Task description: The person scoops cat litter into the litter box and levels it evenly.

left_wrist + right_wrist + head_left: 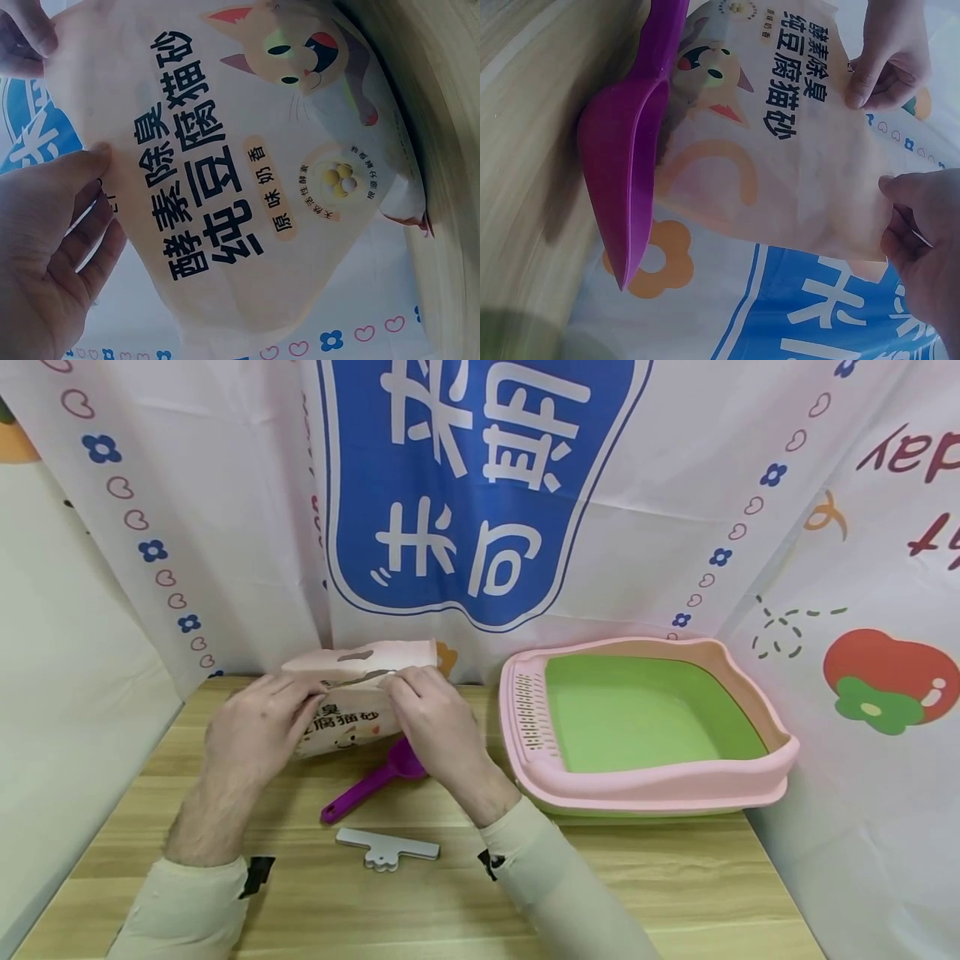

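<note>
Pinching a printed bag [348,720] by its upper edge, your left hand [258,722] and right hand [441,714] have curled fingers [105,259], its bulk below.

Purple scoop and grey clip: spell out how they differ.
Colour: the scoop is purple, the clip pale grey.
Shape: the scoop has a handle and a hollow bowl; the clip is a straight bar with a scalloped tab.
Position: in the head view, the right hand partly hides the scoop, beside the bag; the clip lies in full view, nearer the person.
Both are on the wooden table, and neither is held.
</note>
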Available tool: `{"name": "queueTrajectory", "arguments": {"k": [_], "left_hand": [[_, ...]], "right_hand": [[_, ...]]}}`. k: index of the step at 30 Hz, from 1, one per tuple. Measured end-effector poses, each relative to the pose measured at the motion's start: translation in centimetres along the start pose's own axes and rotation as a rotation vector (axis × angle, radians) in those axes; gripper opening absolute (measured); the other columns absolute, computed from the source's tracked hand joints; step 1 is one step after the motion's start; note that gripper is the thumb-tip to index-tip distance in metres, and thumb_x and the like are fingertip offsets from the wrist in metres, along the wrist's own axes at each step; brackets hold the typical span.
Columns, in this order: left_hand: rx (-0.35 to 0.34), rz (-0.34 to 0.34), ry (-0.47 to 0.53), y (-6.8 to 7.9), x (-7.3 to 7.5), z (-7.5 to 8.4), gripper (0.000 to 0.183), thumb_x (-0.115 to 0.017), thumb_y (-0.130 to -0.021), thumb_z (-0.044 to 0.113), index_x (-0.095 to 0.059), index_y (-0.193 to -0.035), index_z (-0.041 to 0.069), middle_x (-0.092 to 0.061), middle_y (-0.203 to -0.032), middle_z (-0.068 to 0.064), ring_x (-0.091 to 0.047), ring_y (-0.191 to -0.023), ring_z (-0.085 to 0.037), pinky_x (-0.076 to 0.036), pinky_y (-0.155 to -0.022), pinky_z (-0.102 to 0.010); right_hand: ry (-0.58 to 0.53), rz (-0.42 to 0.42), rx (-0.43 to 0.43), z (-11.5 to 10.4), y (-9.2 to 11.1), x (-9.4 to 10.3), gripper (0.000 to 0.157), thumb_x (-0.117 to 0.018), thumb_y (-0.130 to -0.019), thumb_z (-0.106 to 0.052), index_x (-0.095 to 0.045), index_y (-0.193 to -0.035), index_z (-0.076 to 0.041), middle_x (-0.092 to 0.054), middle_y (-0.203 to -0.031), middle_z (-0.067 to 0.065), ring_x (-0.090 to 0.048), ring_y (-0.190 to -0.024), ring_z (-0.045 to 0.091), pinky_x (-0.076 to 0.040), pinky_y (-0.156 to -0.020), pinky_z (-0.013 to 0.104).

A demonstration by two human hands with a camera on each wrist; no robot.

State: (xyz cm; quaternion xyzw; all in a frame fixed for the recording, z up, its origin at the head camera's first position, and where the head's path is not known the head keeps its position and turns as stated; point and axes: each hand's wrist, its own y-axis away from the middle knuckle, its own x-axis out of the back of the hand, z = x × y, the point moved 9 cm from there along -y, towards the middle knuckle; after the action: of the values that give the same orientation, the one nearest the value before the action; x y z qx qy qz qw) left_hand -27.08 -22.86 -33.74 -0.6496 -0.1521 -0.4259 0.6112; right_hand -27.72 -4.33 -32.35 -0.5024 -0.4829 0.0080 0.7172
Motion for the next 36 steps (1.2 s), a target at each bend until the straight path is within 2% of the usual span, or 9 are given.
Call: {"name": "queueTrajectory", "arguments": {"k": [4, 9, 14, 17, 24, 27, 30, 36], "left_hand": [[-0.006, -0.033, -0.010, 0.0, -0.3, 0.1, 0.018, -0.079, -0.093, 0.017, -0.076, -0.110, 0.017, -0.080, -0.117, -0.013, -0.076, -0.104, -0.039, -0.062, -0.081, -0.056], [-0.023, -0.095, 0.003, 0.0, -0.6, 0.6, 0.018, -0.080, -0.093, 0.020, -0.076, -0.110, 0.017, -0.080, -0.117, -0.013, -0.077, -0.104, -0.038, -0.062, -0.082, -0.056], [-0.016, -0.147, 0.043, -0.1, -0.3, 1.0, 0.017, -0.078, -0.095, 0.028, -0.076, -0.108, 0.018, -0.081, -0.112, -0.009, -0.077, -0.101, -0.036, -0.060, -0.086, -0.057], [0.006, -0.156, 0.060, -0.1, -0.1, 0.9, 0.016, -0.077, -0.096, 0.030, -0.076, -0.107, 0.019, -0.081, -0.111, -0.007, -0.076, -0.105, -0.035, -0.060, -0.089, -0.057], [-0.005, -0.138, 0.070, 0.0, 0.1, 0.7, 0.015, -0.081, -0.093, 0.026, -0.076, -0.105, 0.018, -0.081, -0.107, -0.005, -0.077, -0.101, -0.033, -0.060, -0.087, -0.055], [0.002, -0.153, 0.077, 0.0, -0.2, 0.4, 0.016, -0.080, -0.093, 0.025, -0.076, -0.107, 0.018, -0.081, -0.107, -0.006, -0.076, -0.100, -0.032, -0.060, -0.088, -0.055], [0.022, -0.204, 0.079, 0.1, -0.5, 0.0, 0.023, -0.079, -0.095, 0.026, -0.075, -0.116, 0.018, -0.080, -0.117, -0.008, -0.075, -0.109, -0.036, -0.058, -0.094, -0.058], [0.067, -0.357, 0.081, 0.3, -1.5, -1.3, 0.039, -0.072, -0.100, 0.033, -0.066, -0.137, 0.023, -0.072, -0.138, -0.013, -0.068, -0.124, -0.045, -0.052, -0.101, -0.068]], "right_hand": [[0.003, -0.024, 0.016, 0.0, -0.1, -0.3, 0.014, -0.063, -0.103, -0.009, -0.073, -0.108, -0.018, -0.072, -0.107, -0.007, -0.066, -0.100, 0.012, -0.056, -0.093, 0.023], [-0.015, -0.031, 0.002, 0.6, -0.1, -0.6, 0.010, -0.067, -0.099, -0.010, -0.073, -0.103, -0.018, -0.073, -0.104, -0.007, -0.066, -0.099, 0.012, -0.055, -0.095, 0.023], [-0.044, -0.019, -0.010, 1.1, -0.1, -0.5, 0.023, -0.069, -0.092, 0.004, -0.073, -0.099, -0.017, -0.072, -0.103, -0.005, -0.065, -0.098, 0.013, -0.055, -0.098, 0.024], [-0.040, -0.019, -0.001, 1.2, 0.0, -0.5, 0.031, -0.068, -0.088, 0.010, -0.073, -0.098, -0.018, -0.073, -0.103, -0.005, -0.065, -0.097, 0.012, -0.055, -0.099, 0.023], [-0.028, -0.028, 0.011, 1.1, 0.1, -0.6, 0.027, -0.068, -0.090, 0.005, -0.072, -0.097, -0.020, -0.072, -0.102, -0.008, -0.065, -0.097, 0.011, -0.055, -0.095, 0.022], [-0.026, -0.029, 0.021, 1.1, 0.3, -0.6, 0.023, -0.068, -0.091, 0.001, -0.071, -0.097, -0.020, -0.072, -0.102, -0.009, -0.065, -0.097, 0.011, -0.055, -0.092, 0.022], [-0.026, -0.030, 0.029, 1.0, 0.5, -0.6, 0.021, -0.067, -0.092, -0.001, -0.071, -0.097, -0.021, -0.071, -0.102, -0.010, -0.064, -0.097, 0.010, -0.055, -0.090, 0.021], [-0.034, -0.032, 0.039, 1.0, 0.7, -0.7, 0.020, -0.066, -0.093, -0.002, -0.070, -0.097, -0.021, -0.071, -0.102, -0.010, -0.063, -0.098, 0.010, -0.054, -0.090, 0.022]]}}
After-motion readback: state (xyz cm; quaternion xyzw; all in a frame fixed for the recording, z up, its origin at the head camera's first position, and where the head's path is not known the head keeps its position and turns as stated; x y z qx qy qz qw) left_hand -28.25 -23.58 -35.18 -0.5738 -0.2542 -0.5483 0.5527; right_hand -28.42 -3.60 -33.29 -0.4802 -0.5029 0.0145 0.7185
